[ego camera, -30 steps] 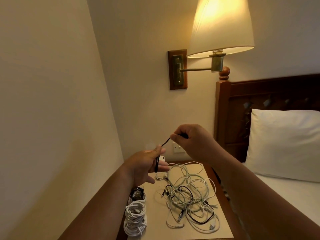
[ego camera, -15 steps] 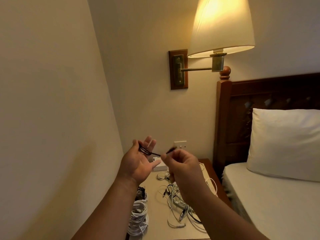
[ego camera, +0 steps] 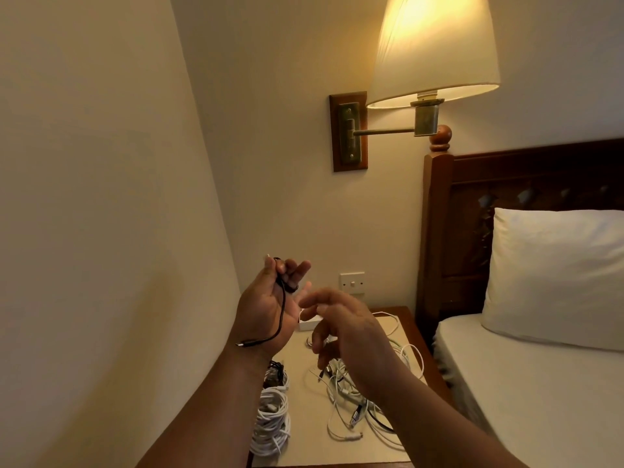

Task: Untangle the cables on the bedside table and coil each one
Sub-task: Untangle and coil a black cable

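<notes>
The left hand [ego camera: 263, 312] is raised palm-up above the desk [ego camera: 304, 403] and pinches a black cable [ego camera: 282, 310] between thumb and fingers. The cable loops near the fingers, runs down the palm and ends in a plug at the wrist. The right hand [ego camera: 347, 329] hangs just beside it, apart from the cable, its fingers loose and holding nothing; it is blurred.

On the desk below lies a tangle [ego camera: 351, 396] of white and black cables, partly hidden by the right arm. Along the left edge a white coil [ego camera: 271, 423] sits with a dark coil [ego camera: 275, 373] just behind it. A white box [ego camera: 309, 323] lies at the back. No print on it can be read. A lit lamp [ego camera: 435, 49] hangs on the wall above a switch [ego camera: 352, 283], and a pillow [ego camera: 557, 275] lies on the bed [ego camera: 540, 393].
</notes>
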